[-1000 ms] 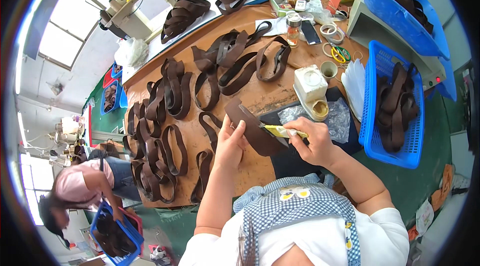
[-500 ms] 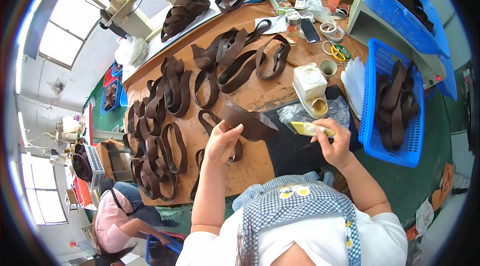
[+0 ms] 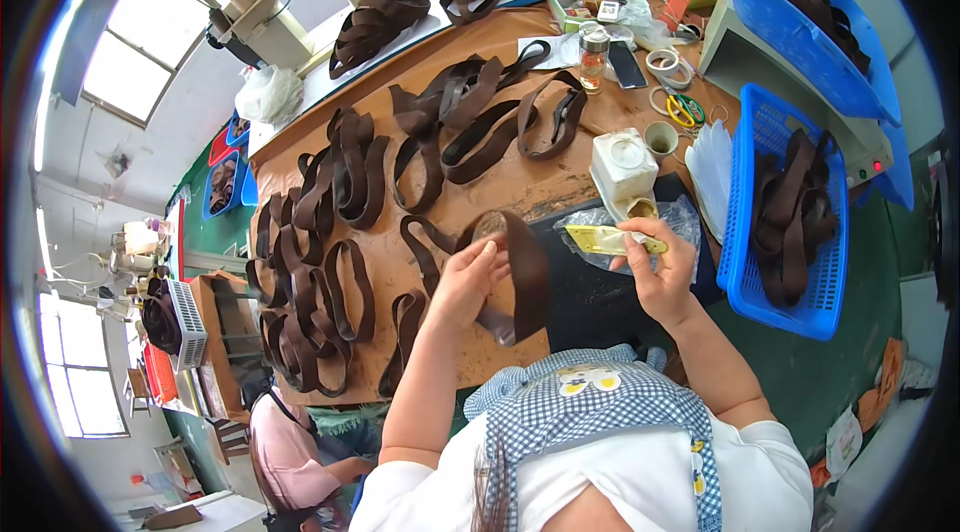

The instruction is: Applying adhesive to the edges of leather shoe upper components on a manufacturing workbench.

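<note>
My left hand (image 3: pixel 465 284) grips a wide dark brown strap loop (image 3: pixel 529 277) by its edge. The loop stands upright above the table, and a pale patch shows near its lower end. In my right hand (image 3: pixel 662 277) is a flat yellow tool (image 3: pixel 588 237), its narrow end pointing left toward the loop but apart from it. Just beyond that hand stand a white block-shaped container (image 3: pixel 624 162) and a small cup (image 3: pixel 641 208) with a yellowish rim. Crumpled clear plastic (image 3: pixel 682 222) lies under them on a black mat (image 3: pixel 590 307).
Many brown strap loops (image 3: pixel 355 167) cover the table's left and middle. A blue basket (image 3: pixel 740 222) of straps stands at the right. Scissors (image 3: pixel 684 110), tape rolls (image 3: pixel 668 67), a phone (image 3: pixel 627 65) and a jar (image 3: pixel 593 57) lie farther back. Another person (image 3: pixel 285 447) is at lower left.
The strap loop has swung from lying sideways to hanging upright in my left hand, which shifted slightly right. My right hand moved the yellow tool slightly left and up. The other person moved right.
</note>
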A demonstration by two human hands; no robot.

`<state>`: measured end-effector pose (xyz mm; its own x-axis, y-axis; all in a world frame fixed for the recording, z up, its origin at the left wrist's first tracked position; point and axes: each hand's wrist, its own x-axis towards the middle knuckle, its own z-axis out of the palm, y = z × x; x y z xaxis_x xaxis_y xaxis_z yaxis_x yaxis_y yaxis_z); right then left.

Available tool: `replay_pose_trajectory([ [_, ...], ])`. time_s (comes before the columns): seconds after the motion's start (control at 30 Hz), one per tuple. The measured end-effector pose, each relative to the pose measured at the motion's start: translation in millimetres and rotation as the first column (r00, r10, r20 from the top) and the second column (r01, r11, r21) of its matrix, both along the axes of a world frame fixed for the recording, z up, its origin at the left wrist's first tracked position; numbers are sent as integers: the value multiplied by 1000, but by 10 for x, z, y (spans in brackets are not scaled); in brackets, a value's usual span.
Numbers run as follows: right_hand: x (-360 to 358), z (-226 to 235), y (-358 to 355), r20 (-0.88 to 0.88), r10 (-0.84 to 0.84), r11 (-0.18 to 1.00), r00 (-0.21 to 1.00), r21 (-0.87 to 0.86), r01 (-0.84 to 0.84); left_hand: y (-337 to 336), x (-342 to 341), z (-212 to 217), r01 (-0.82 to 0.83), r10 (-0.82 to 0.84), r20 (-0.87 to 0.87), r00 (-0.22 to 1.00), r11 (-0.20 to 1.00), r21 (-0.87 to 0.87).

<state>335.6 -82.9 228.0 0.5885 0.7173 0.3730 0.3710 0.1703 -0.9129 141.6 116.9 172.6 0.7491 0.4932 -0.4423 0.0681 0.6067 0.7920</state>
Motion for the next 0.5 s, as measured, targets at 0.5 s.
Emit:
replay_pose_trajectory([
  [0.5, 236, -198, -239, -114, -197, 980, 974, -49, 193, -1085, 95, -1360, 605, -354, -550, 756, 699, 381],
])
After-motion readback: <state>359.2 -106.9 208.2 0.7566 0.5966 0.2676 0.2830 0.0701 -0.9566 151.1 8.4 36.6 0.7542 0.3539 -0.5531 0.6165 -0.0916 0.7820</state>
